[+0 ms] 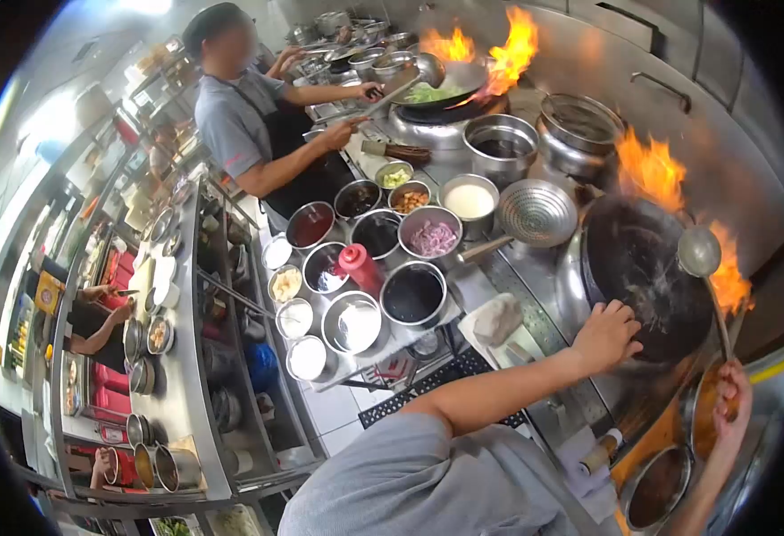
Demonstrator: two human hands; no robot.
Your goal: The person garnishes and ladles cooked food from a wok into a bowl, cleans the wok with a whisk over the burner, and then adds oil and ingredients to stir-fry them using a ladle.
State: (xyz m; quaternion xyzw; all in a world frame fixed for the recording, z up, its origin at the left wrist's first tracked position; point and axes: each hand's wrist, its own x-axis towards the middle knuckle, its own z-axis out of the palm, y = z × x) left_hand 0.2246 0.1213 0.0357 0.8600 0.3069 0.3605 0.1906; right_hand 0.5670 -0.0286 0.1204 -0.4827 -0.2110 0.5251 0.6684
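Note:
My right hand [729, 397] grips the handle of a metal ladle [700, 252], whose bowl is raised over the far right side of a dark wok [624, 241]. My left hand [608, 338] is at the wok's near left rim with its fingers curled. What those fingers hold, if anything, is hidden. Wisps of pale steam or smoke show inside the wok. Flames [649, 170] rise behind it and beside the ladle.
A perforated strainer [537, 213] rests left of the wok. Several metal pots stand nearby, with sliced onions [434, 238], white liquid [469, 201] and a red squeeze bottle [360, 268]. A co-worker [240, 116] handles a flaming wok [436, 98]. Two pots [655, 487] stand by my right forearm.

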